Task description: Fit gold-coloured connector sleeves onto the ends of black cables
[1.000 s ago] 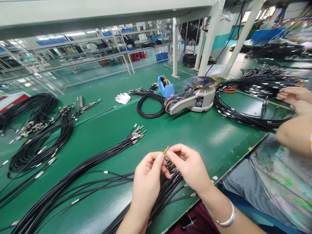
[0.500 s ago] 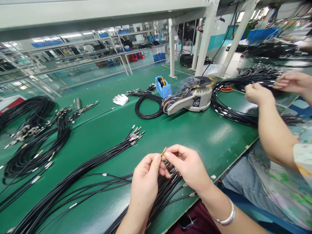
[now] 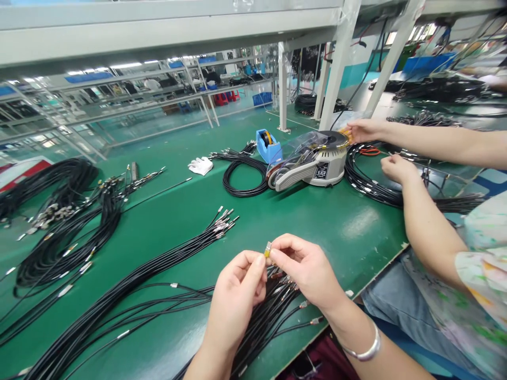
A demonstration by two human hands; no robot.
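Observation:
Between my two hands is a small metal cable connector (image 3: 268,248) with yellow tape round its lower part. My left hand (image 3: 240,287) pinches it from the left with thumb and fingers. From the right, the thumb and forefinger of my right hand (image 3: 304,269) are closed on the same connector and tape. Under my hands lies a bundle of black cables (image 3: 261,322) with metal ends, partly hidden by them. To the left, another bundle of black cables (image 3: 150,258) stretches over the green table (image 3: 190,211), its bare connector ends pointing away from me.
A co-worker's hand (image 3: 362,130) touches the tape dispenser machine (image 3: 322,163) at the back right; the other hand (image 3: 398,168) is over coiled cables (image 3: 368,187). A blue tape holder (image 3: 268,149), a white glove (image 3: 200,165) and more cable coils (image 3: 59,184) lie further back and left.
The connector in my fingers has turned, so its metal face shows more. The co-worker's far hand has moved left to the tape machine, and the near hand has shifted left and down.

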